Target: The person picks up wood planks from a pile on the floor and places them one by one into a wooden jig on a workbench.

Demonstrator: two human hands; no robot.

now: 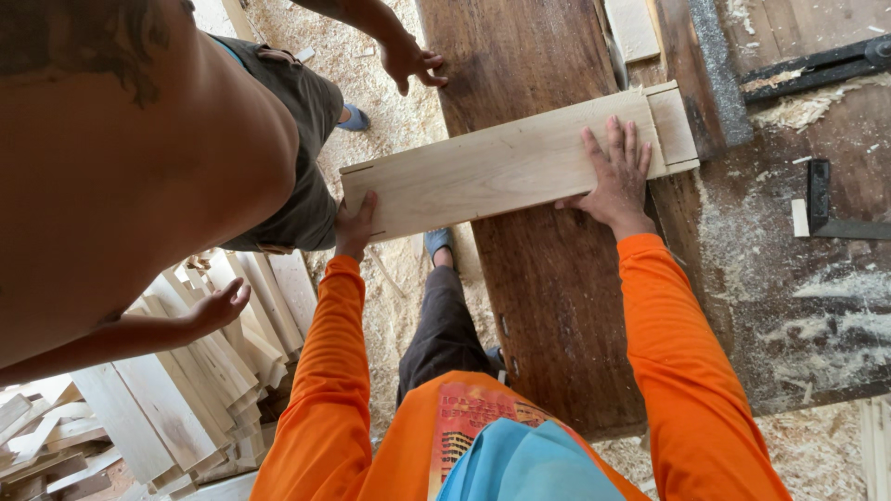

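I observe a pale wooden board (506,167) lying slantwise across the dark, worn counter (548,297), its left end overhanging the counter's edge above the sawdust-covered floor (390,121). The board's right end shows a narrower cross-piece section set off by a line.

My right hand (614,181) rests flat on the board near its right end, fingers spread and pressed down on the face; this grip clasps nothing, the palm bearing on the wood. My left hand (355,225) takes the board's lower left corner, fingers curled up over the edge, the grip pinching that corner. Both arms wear orange sleeves.

A second person stands close on the left, bare-backed, in dark shorts (302,139). One of that person's hands (413,63) hangs open above the counter's left edge, near the board but apart from it. The other hand (219,306) is held loosely open, low down, above a stack of pale cut boards (204,390) piled on the floor.

On the counter beyond the board lies a small pale wood offcut (633,28). To the right, a black metal rail (817,63) and a black square-shaped tool (826,209) sit amid scattered sawdust and shavings, well apart from the board.
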